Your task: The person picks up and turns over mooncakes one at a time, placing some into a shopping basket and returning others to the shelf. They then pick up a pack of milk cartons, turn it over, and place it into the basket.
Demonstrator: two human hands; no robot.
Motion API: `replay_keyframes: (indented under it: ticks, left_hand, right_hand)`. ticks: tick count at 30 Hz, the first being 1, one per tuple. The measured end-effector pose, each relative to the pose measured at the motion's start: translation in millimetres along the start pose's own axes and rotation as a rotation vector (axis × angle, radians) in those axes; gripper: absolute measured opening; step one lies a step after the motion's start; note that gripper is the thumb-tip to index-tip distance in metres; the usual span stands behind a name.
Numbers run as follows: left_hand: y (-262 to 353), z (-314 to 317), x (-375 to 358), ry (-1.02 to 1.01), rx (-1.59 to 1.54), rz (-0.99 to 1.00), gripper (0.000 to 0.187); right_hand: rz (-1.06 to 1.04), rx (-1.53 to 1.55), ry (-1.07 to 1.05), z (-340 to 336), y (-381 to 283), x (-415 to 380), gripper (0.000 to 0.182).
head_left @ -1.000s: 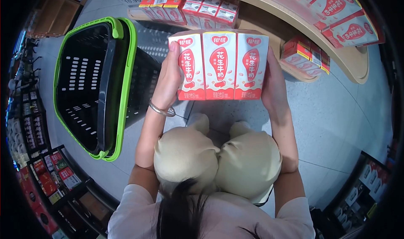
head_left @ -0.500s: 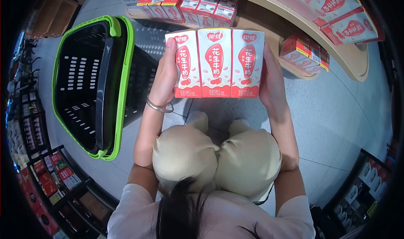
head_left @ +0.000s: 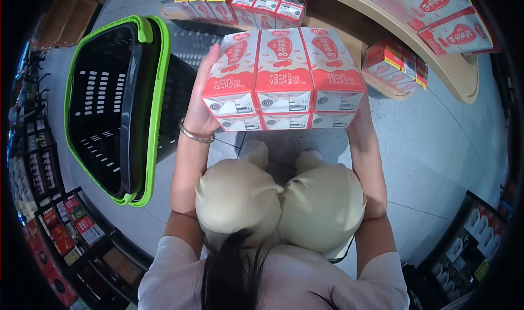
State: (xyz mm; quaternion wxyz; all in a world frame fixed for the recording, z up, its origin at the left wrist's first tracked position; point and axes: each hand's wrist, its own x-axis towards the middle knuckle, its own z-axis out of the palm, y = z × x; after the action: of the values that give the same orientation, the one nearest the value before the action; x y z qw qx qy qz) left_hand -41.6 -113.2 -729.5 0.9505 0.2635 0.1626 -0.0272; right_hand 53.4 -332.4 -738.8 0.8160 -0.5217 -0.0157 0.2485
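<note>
A multipack of peanut milk cartons (head_left: 284, 75), white and red, is held up between my two hands in front of my knees. It is tilted so that the printed front and the silvery carton ends facing me both show. My left hand (head_left: 203, 99) grips its left side, thumb along the front edge. On the right side, my right hand (head_left: 357, 120) is mostly hidden behind the pack, with the wrist and part of the hand visible below its corner.
A black shopping basket (head_left: 103, 108) with a green rim stands on the floor at left. Ahead, a curved wooden shelf (head_left: 382, 15) carries more milk packs (head_left: 267, 7), with another pack (head_left: 396, 67) at right. Dark display racks (head_left: 82, 228) line the lower left.
The pack has been tipped between my hands, bringing its carton ends into view, and it looks larger and closer. Both hands still hold its sides.
</note>
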Motion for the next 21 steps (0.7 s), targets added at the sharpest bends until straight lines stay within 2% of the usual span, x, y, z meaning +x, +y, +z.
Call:
replay_keyframes:
  ticks: [2,4,7,9,12,13,17,21]
  left_hand:
    - [1,-2,2,-0.064,-0.050,0.000,0.057]
    - [-1,0,4,-0.013,-0.028,0.023,0.058]
    - [-3,-1,2,0.016,-0.063,0.007,0.057]
    - [-6,-6,0,-0.173,-0.184,0.052,0.056]
    - [-7,-10,2,-0.239,-0.261,0.034,0.056]
    - [-10,-23,4,-0.397,-0.298,0.065,0.045]
    - [-9,-19,4,-0.377,-0.268,0.067,0.045]
    - [-5,-16,6,-0.229,-0.219,-0.010,0.048]
  right_hand:
    - [0.062,0.033,0.027,0,1,2,0.041]
    - [0.118,0.020,-0.010,-2,1,4,0.042]
    - [0.044,0.013,-0.028,2,5,3,0.041]
    - [0.038,0.016,-0.034,3,7,0,0.041]
    - [0.027,0.019,-0.054,1,9,0,0.041]
    - [0.024,0.019,-0.070,-1,10,0,0.041]
    - [0.014,0.044,-0.123,-10,19,1,0.041]
    - [0.019,0.043,-0.095,-13,24,2,0.042]
